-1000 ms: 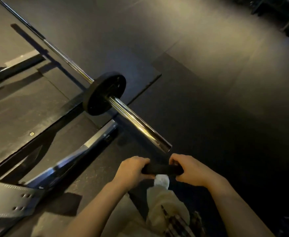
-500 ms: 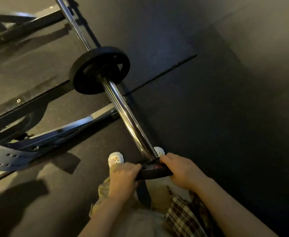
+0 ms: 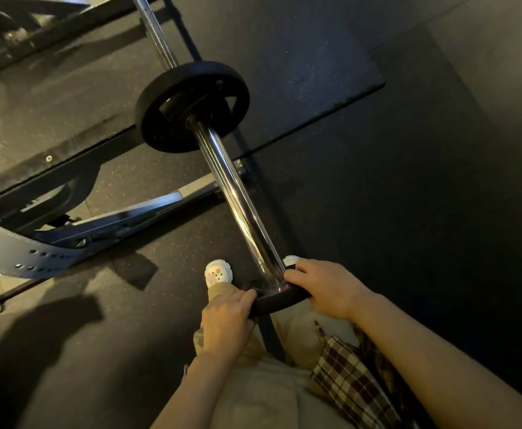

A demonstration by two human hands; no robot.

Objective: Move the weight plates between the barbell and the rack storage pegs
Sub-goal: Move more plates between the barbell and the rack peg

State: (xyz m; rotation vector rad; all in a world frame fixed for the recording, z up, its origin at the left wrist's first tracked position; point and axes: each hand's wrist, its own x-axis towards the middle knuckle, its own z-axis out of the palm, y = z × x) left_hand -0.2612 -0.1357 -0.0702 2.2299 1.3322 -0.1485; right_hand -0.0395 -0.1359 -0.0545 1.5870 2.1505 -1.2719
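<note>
Gripping a small black weight plate (image 3: 279,300) at opposite rims, left hand (image 3: 227,317) and right hand (image 3: 327,287), fingers curled; plate threaded onto chrome barbell sleeve (image 3: 238,196) tip. Second plate (image 3: 191,106) seated far up sleeve, against collar.

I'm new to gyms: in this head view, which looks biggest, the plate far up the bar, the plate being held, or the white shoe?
1. Far plate.
2. Held plate, seen edge-on, so unsure.
3. White shoe.
</note>
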